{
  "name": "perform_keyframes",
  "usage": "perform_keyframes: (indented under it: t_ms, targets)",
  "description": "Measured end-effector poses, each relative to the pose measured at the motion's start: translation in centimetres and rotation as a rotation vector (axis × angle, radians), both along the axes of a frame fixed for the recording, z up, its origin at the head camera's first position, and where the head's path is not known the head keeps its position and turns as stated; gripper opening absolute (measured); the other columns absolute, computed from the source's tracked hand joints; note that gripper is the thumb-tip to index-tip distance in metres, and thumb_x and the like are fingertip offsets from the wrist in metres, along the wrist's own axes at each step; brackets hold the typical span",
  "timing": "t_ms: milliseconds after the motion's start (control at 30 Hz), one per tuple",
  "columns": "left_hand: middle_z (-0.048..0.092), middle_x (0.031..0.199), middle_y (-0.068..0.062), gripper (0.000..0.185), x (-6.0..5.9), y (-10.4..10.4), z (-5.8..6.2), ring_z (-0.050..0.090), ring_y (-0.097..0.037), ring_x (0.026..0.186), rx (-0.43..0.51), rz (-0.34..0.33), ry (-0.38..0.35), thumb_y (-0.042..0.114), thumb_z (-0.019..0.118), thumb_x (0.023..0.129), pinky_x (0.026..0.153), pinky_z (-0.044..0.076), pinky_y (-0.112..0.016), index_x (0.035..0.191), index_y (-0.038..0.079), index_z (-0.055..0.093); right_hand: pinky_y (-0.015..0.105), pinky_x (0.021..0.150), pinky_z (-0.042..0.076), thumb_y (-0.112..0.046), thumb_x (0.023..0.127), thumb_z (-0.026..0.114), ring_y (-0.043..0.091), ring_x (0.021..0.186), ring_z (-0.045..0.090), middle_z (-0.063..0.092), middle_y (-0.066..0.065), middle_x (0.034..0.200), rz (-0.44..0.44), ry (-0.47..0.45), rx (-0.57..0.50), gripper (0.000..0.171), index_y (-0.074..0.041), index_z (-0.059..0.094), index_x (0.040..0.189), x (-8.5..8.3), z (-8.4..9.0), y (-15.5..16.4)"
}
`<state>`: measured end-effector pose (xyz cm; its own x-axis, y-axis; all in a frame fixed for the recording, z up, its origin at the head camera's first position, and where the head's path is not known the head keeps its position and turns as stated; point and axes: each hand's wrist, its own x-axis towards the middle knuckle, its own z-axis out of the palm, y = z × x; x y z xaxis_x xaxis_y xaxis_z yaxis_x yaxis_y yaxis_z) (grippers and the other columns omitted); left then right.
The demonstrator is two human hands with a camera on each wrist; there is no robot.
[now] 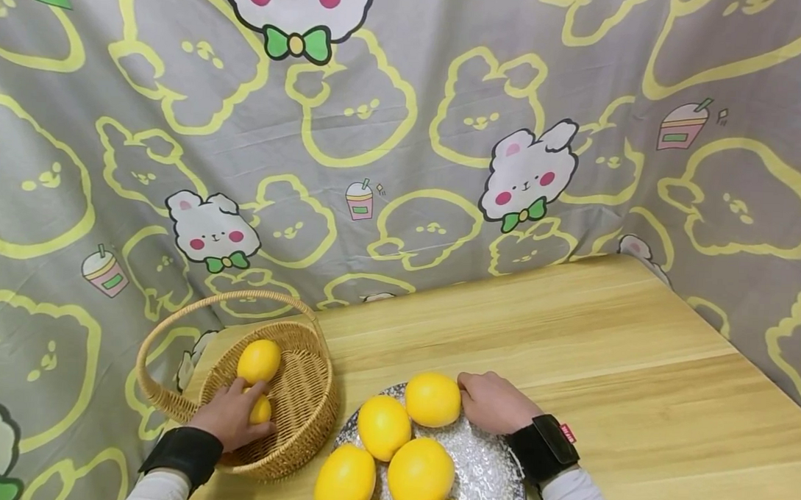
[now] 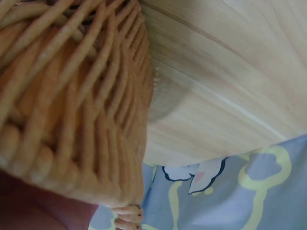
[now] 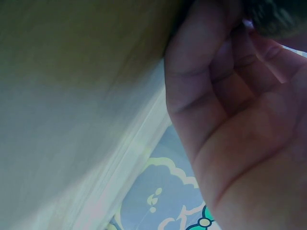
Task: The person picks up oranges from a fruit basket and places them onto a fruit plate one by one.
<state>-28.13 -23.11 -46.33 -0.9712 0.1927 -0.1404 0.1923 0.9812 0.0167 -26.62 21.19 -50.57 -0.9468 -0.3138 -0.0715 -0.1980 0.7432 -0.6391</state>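
Note:
My left hand point(image 1: 232, 418) reaches down into a wicker basket point(image 1: 322, 416) at the left of the table. Between its spread fingers and thumb it holds a yellow lemon point(image 1: 260, 410), partly hidden by the hand. Another lemon point(image 1: 260, 360) lies just beyond it in the basket. With my right hand point(image 1: 497, 402) I grip the far right rim of a speckled plate point(image 1: 482, 459); in the right wrist view its fingers point(image 3: 192, 72) curl at the plate's dark edge point(image 3: 276, 17). Beside these fingers sits a lemon point(image 1: 433, 400), one of several on the plate.
The basket's tall arched handle point(image 1: 147, 351) leans out to the left. A wooden table point(image 1: 634, 376) stretches to the right and back, meeting a grey patterned curtain point(image 1: 431, 133) that hangs behind and at both sides. The plate's near part runs out of the head view.

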Motion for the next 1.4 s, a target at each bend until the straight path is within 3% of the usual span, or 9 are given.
perform_keyframes:
  t_ms: [267, 500, 800, 967, 1200, 1400]
  targets:
    - [0.06, 0.113, -0.017, 0.06, 0.4, 0.2, 0.5, 0.063, -0.035, 0.086, 0.009, -0.012, 0.017, 0.038, 0.09, 0.074, 0.063, 0.053, -0.047, 0.124, 0.016, 0.067, 0.03, 0.06, 0.041, -0.011, 0.105, 0.049, 0.015, 0.059, 0.048, 0.053, 0.001, 0.068, 0.001, -0.004, -0.001, 0.019, -0.014, 0.064, 0.092, 0.0, -0.1, 0.0]
    - [0.063, 0.118, -0.019, 0.06, 1.3, 0.2, 1.9, 0.065, -0.035, 0.088, -0.005, -0.018, 0.152, 0.042, 0.092, 0.07, 0.061, 0.055, -0.046, 0.12, 0.018, 0.069, 0.029, 0.06, 0.04, -0.012, 0.105, 0.049, 0.015, 0.059, 0.047, 0.053, 0.001, 0.068, 0.0, 0.007, 0.003, 0.02, -0.013, 0.064, 0.092, 0.0, 0.0, 0.1]
    - [0.064, 0.118, -0.019, 0.062, 2.6, 1.4, 2.9, 0.066, -0.04, 0.093, -0.013, -0.124, 0.342, 0.042, 0.095, 0.066, 0.066, 0.058, -0.048, 0.117, 0.017, 0.071, 0.03, 0.06, 0.04, -0.013, 0.106, 0.05, 0.014, 0.058, 0.047, 0.053, 0.0, 0.067, -0.003, 0.014, 0.017, 0.02, -0.015, 0.063, 0.091, 0.1, -0.2, 0.1]
    - [0.064, 0.12, -0.02, 0.062, 3.0, 2.0, 3.3, 0.066, -0.042, 0.094, 0.002, -0.132, 0.385, 0.044, 0.094, 0.067, 0.062, 0.058, -0.047, 0.119, 0.018, 0.07, 0.03, 0.061, 0.04, -0.013, 0.106, 0.05, 0.014, 0.058, 0.047, 0.052, 0.0, 0.067, 0.003, 0.021, 0.014, 0.02, -0.015, 0.062, 0.09, 0.1, -0.3, 0.0]
    - [0.063, 0.123, -0.022, 0.068, 3.4, 3.7, 4.5, 0.066, -0.042, 0.096, 0.075, -0.196, 0.492, 0.043, 0.094, 0.069, 0.068, 0.058, -0.048, 0.126, 0.016, 0.068, 0.031, 0.062, 0.041, -0.012, 0.106, 0.05, 0.015, 0.06, 0.048, 0.053, 0.0, 0.069, 0.005, 0.019, 0.016, 0.02, -0.014, 0.063, 0.091, 0.1, -0.3, 0.0]
    - [0.063, 0.126, -0.019, 0.067, 3.9, 6.2, 5.5, 0.066, -0.04, 0.105, 0.101, -0.24, 0.493, 0.047, 0.093, 0.071, 0.064, 0.059, -0.042, 0.126, 0.019, 0.067, 0.03, 0.061, 0.041, -0.013, 0.106, 0.05, 0.014, 0.059, 0.048, 0.054, -0.001, 0.068, -0.001, 0.015, 0.019, 0.02, -0.015, 0.064, 0.091, 0.1, -0.3, -0.1]
